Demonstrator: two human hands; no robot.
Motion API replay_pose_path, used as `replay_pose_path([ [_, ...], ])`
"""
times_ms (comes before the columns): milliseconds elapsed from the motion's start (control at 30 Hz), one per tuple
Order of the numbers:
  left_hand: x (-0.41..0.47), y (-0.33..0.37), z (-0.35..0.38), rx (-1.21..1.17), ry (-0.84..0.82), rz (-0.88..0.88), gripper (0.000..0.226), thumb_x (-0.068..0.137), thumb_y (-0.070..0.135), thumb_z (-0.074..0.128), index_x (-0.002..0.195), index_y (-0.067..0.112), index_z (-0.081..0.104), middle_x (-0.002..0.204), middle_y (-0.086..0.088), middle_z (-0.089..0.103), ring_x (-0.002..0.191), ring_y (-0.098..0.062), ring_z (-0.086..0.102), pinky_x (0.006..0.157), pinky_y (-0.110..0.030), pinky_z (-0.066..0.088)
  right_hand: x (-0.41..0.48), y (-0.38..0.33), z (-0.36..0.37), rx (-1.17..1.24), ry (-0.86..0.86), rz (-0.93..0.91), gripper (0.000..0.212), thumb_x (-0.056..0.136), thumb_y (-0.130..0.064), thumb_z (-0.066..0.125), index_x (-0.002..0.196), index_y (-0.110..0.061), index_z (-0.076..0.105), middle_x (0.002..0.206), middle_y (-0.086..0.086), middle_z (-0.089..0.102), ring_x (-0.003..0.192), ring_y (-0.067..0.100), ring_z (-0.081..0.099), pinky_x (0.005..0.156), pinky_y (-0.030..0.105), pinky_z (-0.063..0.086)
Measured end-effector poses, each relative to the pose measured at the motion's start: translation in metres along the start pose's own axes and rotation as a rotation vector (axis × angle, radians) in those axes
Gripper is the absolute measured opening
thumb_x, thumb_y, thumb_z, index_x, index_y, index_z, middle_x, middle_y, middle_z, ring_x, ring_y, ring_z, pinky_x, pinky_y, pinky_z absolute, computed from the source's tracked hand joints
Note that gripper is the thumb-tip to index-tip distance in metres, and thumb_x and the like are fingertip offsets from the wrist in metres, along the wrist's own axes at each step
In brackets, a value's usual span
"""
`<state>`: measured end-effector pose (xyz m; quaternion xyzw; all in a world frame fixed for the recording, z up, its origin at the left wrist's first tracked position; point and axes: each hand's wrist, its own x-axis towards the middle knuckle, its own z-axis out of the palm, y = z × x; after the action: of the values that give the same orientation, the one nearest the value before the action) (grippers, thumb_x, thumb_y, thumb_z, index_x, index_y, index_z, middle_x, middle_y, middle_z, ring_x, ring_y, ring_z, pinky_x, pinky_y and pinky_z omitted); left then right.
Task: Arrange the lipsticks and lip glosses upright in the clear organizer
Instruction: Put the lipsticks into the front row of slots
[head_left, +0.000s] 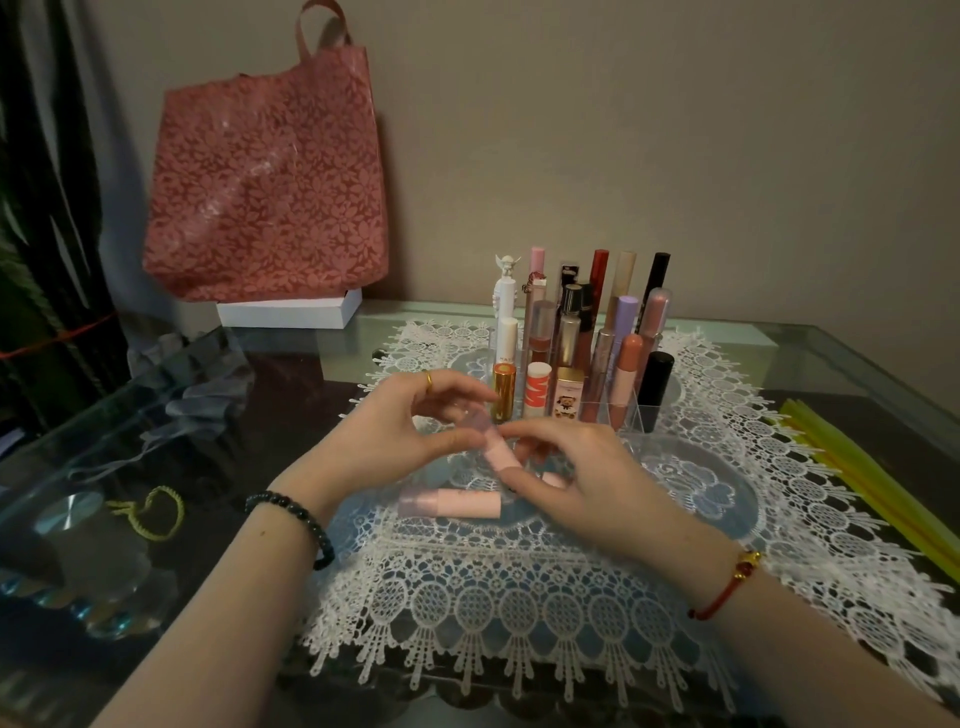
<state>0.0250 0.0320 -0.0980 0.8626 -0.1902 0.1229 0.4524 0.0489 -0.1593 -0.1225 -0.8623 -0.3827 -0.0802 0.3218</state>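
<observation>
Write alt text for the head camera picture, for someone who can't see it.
A left hand and a right hand hold a pink lipstick between them above a white lace mat. A second lipstick lies flat on the mat, and a clear organizer behind holds many tubes upright.

The bag (270, 182) is red with flowers, the lace mat (519, 597) white, the held lipstick (497, 454) pale pink.

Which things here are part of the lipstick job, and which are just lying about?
Job: held pink tube, pinched by left hand and right hand; lying pink tube on the lace mat; clear organizer holding upright tubes.
Lying about: red bag; white box; yellow straws; yellow cord bracelet.
</observation>
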Motion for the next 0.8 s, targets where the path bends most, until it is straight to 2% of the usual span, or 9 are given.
replay_pose_path([
  [133,0.003,0.006,0.010,-0.129,0.107,0.076,0.038,0.061,0.025,0.073,0.096,0.036,0.063,0.091,0.014,0.069,0.080,-0.008,0.066,0.079,-0.017,0.050,0.000,0.001,-0.003,0.238,0.155,0.064,0.032,0.067,-0.046,0.060,0.098,-0.042,0.057,0.082,-0.019,0.063,0.081,-0.005,0.056,0.071,0.015,0.050],
  [267,0.006,0.009,0.018,-0.207,0.215,0.130,0.039,0.062,0.025,0.072,0.099,0.033,0.062,0.090,0.015,0.069,0.081,-0.008,0.066,0.078,-0.015,0.050,0.001,-0.001,-0.007,0.380,0.254,0.057,0.024,0.068,-0.044,0.065,0.090,-0.035,0.062,0.080,-0.016,0.063,0.075,0.001,0.058,0.067,0.013,0.049],
  [367,0.007,0.008,0.019,-0.205,0.315,0.162,0.035,0.068,0.030,0.069,0.101,0.029,0.061,0.089,0.013,0.070,0.084,-0.007,0.066,0.079,-0.015,0.049,0.003,-0.002,-0.013,0.450,0.312,0.081,0.024,0.071,-0.051,0.062,0.084,-0.031,0.061,0.079,-0.015,0.064,0.071,0.001,0.059,0.064,0.014,0.049],
  [500,0.008,0.002,0.020,-0.098,0.475,0.081,0.034,0.071,0.032,0.067,0.104,0.029,0.060,0.093,0.013,0.067,0.088,-0.003,0.063,0.081,-0.012,0.047,0.004,0.009,-0.036,0.532,0.488,0.171,0.017,0.072,-0.037,0.065,0.084,-0.027,0.059,0.077,-0.007,0.063,0.069,0.001,0.059,0.063,0.014,0.051],
  [633,0.011,-0.006,0.023,0.036,0.482,-0.042,0.041,0.072,0.035,0.068,0.110,0.032,0.055,0.100,0.023,0.059,0.094,0.005,0.056,0.077,-0.003,0.041,0.003,0.024,-0.056,0.428,0.571,0.187,0.016,0.075,-0.026,0.066,0.086,-0.030,0.056,0.085,-0.006,0.063,0.072,0.007,0.061,0.063,0.013,0.052],
  [800,0.009,-0.013,0.028,0.155,0.361,-0.165,0.062,0.069,0.038,0.070,0.126,0.022,0.048,0.110,0.016,0.053,0.102,-0.001,0.049,0.089,-0.020,0.037,0.004,0.032,-0.052,0.401,0.554,0.208,0.021,0.074,-0.022,0.067,0.087,-0.032,0.055,0.085,-0.010,0.061,0.072,0.002,0.061,0.061,0.011,0.050],
])
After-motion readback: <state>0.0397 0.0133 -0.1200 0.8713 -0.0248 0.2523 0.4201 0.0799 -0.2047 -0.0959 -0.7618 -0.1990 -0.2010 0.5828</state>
